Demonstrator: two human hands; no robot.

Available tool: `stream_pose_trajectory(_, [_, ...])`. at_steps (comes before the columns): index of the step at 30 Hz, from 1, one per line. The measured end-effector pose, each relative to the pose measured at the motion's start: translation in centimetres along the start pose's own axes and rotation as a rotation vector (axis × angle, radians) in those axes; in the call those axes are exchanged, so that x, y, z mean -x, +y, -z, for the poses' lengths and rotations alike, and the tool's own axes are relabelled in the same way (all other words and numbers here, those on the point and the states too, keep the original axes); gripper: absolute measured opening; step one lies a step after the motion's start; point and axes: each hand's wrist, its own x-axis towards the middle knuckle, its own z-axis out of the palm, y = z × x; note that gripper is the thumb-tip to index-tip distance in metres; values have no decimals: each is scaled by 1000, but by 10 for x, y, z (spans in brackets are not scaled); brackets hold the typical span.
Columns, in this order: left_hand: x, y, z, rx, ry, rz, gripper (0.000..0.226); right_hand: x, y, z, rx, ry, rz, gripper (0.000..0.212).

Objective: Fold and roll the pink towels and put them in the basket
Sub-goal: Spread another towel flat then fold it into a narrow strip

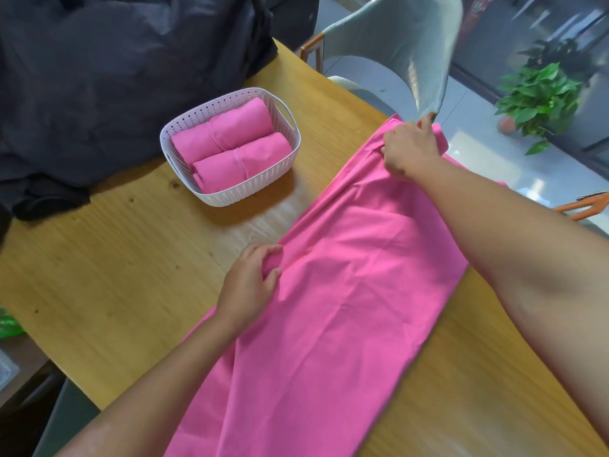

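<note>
Dark cloth (99,77) lies heaped at the table's (99,275) far left. Beside it the white basket (250,196) holds two rolled pink towels (230,150). Left hand (250,278) pinches the flat pink towel's (346,308) left edge; right hand (410,148) grips its far end, near a grey chair (412,37).

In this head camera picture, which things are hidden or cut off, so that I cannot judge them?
- Pink towel: its near end is cut off by the bottom edge, its right side lies under the right forearm.
- Right hand: its fingers are hidden behind the hand's back.
- Basket: the two rolled towels hide its floor.
- Dark cloth: cut off by the top and left edges.
</note>
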Motion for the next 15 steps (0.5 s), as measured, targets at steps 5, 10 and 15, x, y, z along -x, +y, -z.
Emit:
stream_pose_trajectory(5, [-1, 0, -6, -12, -9, 15, 41, -15, -6, -12, -5, -20, 22, 32])
stream_pose_trajectory(10, [5, 1, -6, -85, -50, 33, 38, -24, -6, -19, -91, 86, 30, 46])
stream_pose_trajectory(15, [-5, 18, -10, -548, 29, -192, 30, -14, 3, -33, -334, 229, -56, 49])
